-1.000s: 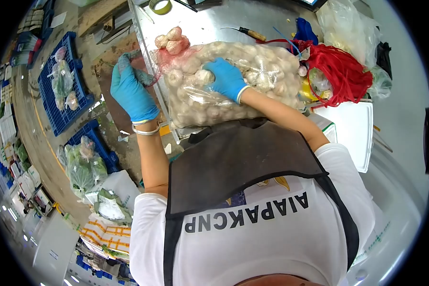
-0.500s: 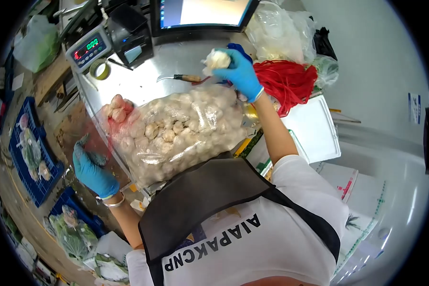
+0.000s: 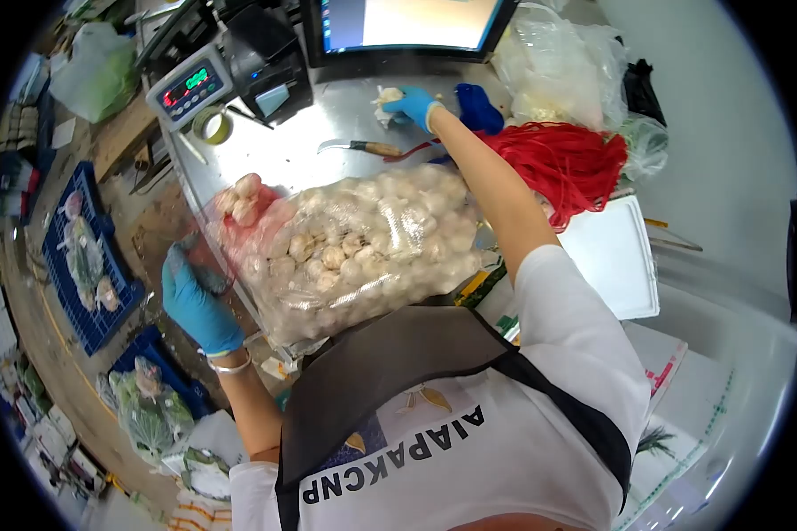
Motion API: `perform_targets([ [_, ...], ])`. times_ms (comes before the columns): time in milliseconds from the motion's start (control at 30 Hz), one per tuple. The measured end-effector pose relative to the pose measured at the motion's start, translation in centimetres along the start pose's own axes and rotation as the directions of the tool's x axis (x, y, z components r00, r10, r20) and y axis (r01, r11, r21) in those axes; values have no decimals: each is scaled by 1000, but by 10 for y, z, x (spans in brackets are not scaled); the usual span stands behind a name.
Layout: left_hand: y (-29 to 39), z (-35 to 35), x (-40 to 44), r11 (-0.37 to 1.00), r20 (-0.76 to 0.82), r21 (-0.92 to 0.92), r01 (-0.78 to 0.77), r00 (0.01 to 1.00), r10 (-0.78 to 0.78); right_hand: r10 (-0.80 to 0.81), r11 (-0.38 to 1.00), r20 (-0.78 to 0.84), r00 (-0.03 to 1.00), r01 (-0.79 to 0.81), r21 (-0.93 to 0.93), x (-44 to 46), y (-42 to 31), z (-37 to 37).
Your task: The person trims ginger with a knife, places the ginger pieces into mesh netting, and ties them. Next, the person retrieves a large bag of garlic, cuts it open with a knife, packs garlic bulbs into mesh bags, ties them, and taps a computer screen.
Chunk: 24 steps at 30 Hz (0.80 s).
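My right hand [image 3: 413, 106], in a blue glove, reaches over the metal table and pinches a whitish garlic bulb [image 3: 388, 94] with loose papery skin hanging below it. My left hand [image 3: 199, 305], also gloved, is closed on the gathered end of a red mesh bag [image 3: 279, 215] at the table's left edge. Several garlic bulbs [image 3: 243, 198] lie in this mesh. Between my hands rests a large clear plastic bag of garlic [image 3: 363, 234], against my apron. A curved knife with a wooden handle [image 3: 376, 148] lies just below my right hand.
A scale display [image 3: 190, 86], a tape roll [image 3: 211, 126] and a black printer [image 3: 261, 66] stand at the back left. A monitor [image 3: 407, 26] is behind. On the right are a blue object [image 3: 478, 108], red mesh bags [image 3: 562, 168] and a white lid [image 3: 613, 257].
My right hand has moved away from me, past the knife towards the monitor, still with the garlic bulb. My left hand keeps its hold on the mesh bag. The whole view has shifted slightly.
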<state>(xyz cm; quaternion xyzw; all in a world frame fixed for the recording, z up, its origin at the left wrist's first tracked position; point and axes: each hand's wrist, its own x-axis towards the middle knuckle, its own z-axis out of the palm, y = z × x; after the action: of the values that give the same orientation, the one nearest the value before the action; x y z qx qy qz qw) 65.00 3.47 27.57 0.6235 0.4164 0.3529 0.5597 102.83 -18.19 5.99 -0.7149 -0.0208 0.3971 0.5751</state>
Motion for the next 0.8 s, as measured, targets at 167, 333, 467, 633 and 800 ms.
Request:
perform_targets([
  [167, 15, 6, -10, 996, 1, 57, 65, 998, -66, -106, 994, 127, 986, 108, -14, 61, -7, 79],
  [333, 10, -3, -15, 987, -23, 35, 155, 988, -154, -268, 873, -244, 932, 128, -470, 116, 9, 95],
  [467, 9, -10, -11, 990, -29, 29, 138, 990, -137, -184, 983, -64, 981, 185, 1, 111, 6, 83],
  [633, -4, -9, 1, 990, -33, -97, 105, 994, -109, -425, 886, 184, 886, 449, -115, -77, -61, 118],
  [800, 4, -3, -4, 987, -22, -131, 94, 995, -98, 33, 694, 780, 625, 547, -468, -213, -45, 161],
])
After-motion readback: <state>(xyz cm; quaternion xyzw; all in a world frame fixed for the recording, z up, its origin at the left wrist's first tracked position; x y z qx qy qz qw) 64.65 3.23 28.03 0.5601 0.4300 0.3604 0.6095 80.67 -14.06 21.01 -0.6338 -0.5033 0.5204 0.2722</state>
